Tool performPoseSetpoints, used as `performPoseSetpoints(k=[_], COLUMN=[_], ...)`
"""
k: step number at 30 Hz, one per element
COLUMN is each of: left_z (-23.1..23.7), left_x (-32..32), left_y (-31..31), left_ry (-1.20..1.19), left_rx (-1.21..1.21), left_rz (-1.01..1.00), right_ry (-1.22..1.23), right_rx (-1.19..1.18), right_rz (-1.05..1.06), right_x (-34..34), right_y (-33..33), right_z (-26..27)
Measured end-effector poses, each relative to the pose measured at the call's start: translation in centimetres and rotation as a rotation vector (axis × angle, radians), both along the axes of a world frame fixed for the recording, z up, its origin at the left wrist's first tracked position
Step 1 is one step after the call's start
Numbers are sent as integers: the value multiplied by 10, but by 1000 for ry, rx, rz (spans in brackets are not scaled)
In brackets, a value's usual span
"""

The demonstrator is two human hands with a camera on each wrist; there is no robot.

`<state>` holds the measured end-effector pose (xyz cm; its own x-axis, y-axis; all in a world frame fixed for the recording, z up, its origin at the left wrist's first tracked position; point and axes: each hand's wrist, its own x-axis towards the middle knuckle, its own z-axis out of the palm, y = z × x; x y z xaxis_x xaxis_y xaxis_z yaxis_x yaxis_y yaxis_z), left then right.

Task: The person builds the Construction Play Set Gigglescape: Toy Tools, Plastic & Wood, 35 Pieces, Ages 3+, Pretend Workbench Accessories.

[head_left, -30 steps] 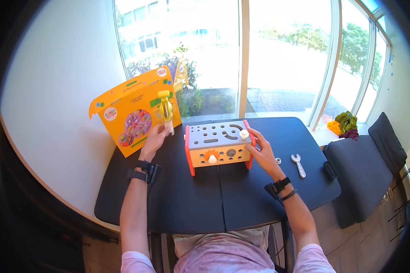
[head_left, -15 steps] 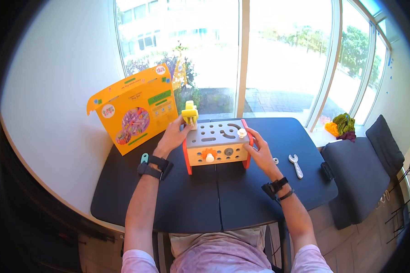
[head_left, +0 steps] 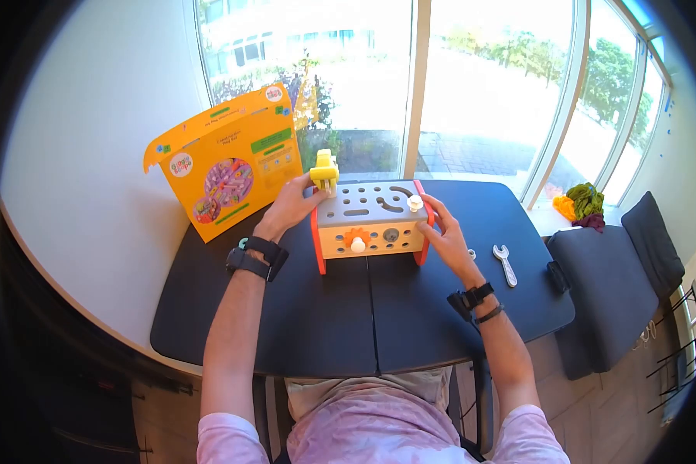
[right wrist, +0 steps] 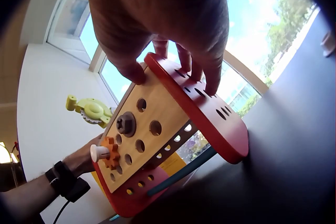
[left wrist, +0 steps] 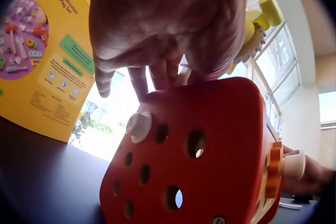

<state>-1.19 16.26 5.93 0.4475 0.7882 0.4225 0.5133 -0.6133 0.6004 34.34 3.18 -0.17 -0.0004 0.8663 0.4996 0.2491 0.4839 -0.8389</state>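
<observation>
A toy workbench (head_left: 349,212) with a holed grey top, wooden front and red ends stands on the table. My left hand (head_left: 288,209) pinches a yellow toy saw (head_left: 325,167) by its white lower part, upright over the bench's top left corner. A grey toothed disc (right wrist: 103,115) shows on the saw in the right wrist view. At the other end, my right hand (head_left: 448,241) grips the red end panel (right wrist: 181,106), thumb on the wooden front. An orange gear (head_left: 358,235) with a white peg and a grey bolt (right wrist: 126,124) sit in the front. A white screw (head_left: 415,203) stands in the top.
A white toy wrench (head_left: 505,265) and a small white nut (head_left: 472,254) lie right of the bench. An open yellow cardboard box (head_left: 232,166) stands at the table's back left. Beyond the table's right side are a dark chair (head_left: 607,286) and coloured cloths (head_left: 584,205).
My left hand has carried the yellow saw rightward from in front of the cardboard box to the bench's left end. My right hand has stayed on the bench's right end.
</observation>
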Motion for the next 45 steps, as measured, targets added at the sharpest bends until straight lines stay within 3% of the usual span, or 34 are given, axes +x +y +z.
performPoseSetpoints(k=[4, 5, 9, 12, 15, 17, 21, 24, 25, 29, 38, 45], left_z=[-7, -7, -10, -25, -43, -55, -73, -76, -73, -77, -80, -84], left_x=[-15, -17, -68, -109, -133, -127, -78, -37, -26, -8, 6, 14], left_y=[6, 4, -7, -22, -35, -48, -84, -110, -123, -134, -133, -119], left_ry=[-42, -179, -94, 64, 67, 26, -164, -167, -230, -249, -232, -241], left_rx=[116, 115, 42, -86, -240, -325, -514, -378, -511, -510, -530, -508], left_rz=[-54, -61, 284, 389, 328, 176, -174, -365, -340, -287, -260, -286], right_ry=[7, 12, -14, -22, -5, 28, 30, -70, -120, -220, -394, -377], right_rx=[-33, -48, -38, -28, -28, -32, -57, -141, -161, -132, -99, -94], right_rz=[5, 1, 20, 22, 41, 68, -84, -278, -319, -408, -403, -400], right_x=[0, -2, 1, 1, 2, 3, 7, 15, 18, 14, 25, 26], right_y=[-5, -5, -4, -3, -2, 1, 19, 31, 39, 41, 101, 130], right_z=[2, 4, 0, 2, 0, -1, -14, -25, -33, -23, -20, -23])
